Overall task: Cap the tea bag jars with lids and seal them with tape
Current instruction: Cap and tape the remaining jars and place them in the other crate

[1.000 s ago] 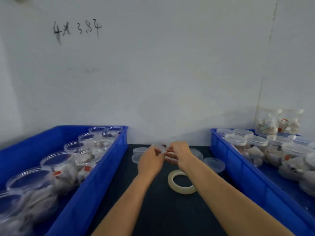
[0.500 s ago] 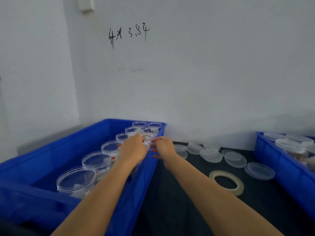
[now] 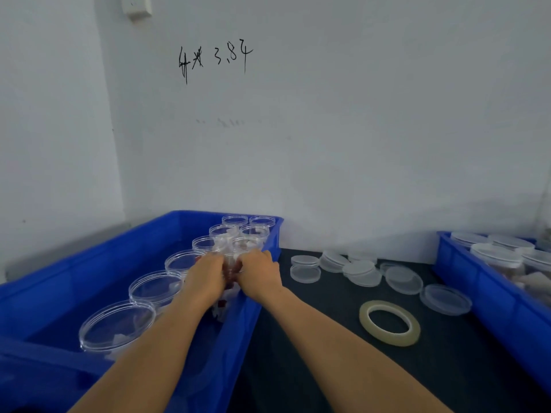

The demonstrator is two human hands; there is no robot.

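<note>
At the far left a blue bin (image 3: pixel 89 281) is sitting on the dark bench (image 3: pixel 313 347), holding rows of open clear jars (image 3: pixel 155 289) with tea bags inside them; the nearest one (image 3: pixel 117 327) is showing its wide round mouth. Toward the bin's right wall the person's left hand (image 3: pixel 205 278) is curling its grip around a clear jar (image 3: pixel 231 265) from the left, and the right hand (image 3: pixel 259 271) is closing its grip on the same jar from the right, so both hands are holding it between them, just inside the bin's rim. The jar is carrying red-and-white tea bags, and I cannot tell whether a lid is on it. Moving right across the bench, a cluster of loose translucent lids (image 3: pixel 360 271) is lying near the wall, some stacked and overlapping. In front of them a roll of clear tape (image 3: pixel 389 322) is lying flat, apart from both hands. At the far right edge a second blue bin (image 3: pixel 483 290) is holding capped jars (image 3: pixel 496 254).
</note>
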